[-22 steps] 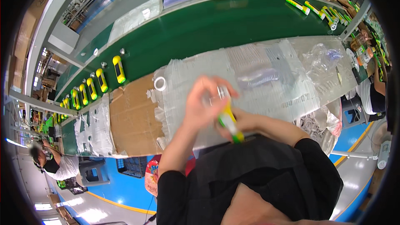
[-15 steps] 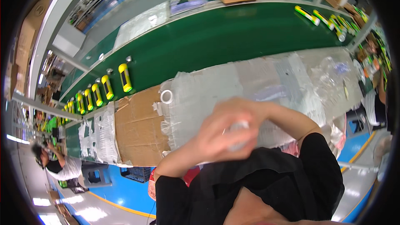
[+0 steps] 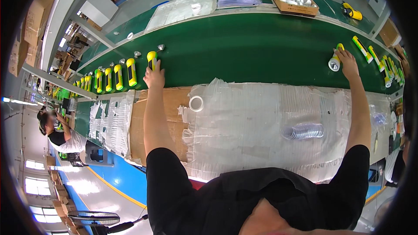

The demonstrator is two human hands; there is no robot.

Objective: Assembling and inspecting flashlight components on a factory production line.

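My left hand (image 3: 154,77) is reaching over the green belt, its fingers closed round the lower end of a yellow flashlight (image 3: 151,55) with a dark panel. A small silver reflector cup (image 3: 161,47) lies just beyond it. Over at the right of the belt, my right hand (image 3: 348,64) grips another yellow flashlight (image 3: 339,48), whose clear-fronted, white-rimmed head points toward me. On the plastic-covered bench between my arms are a white ring (image 3: 196,103) and a stack of clear round lenses (image 3: 303,131) lying on its side.
More yellow flashlights (image 3: 118,77) stand in a row on the left, with reflector cups behind them. Finished-looking flashlights (image 3: 362,48) lie at the far right. A cardboard box (image 3: 296,8) of white rings sits beyond the belt. A person (image 3: 65,132) works at the left.
My hands, together over the bench with something between them, have parted. The left reached out to a flashlight at the left; the right is now on one at the right of the belt.
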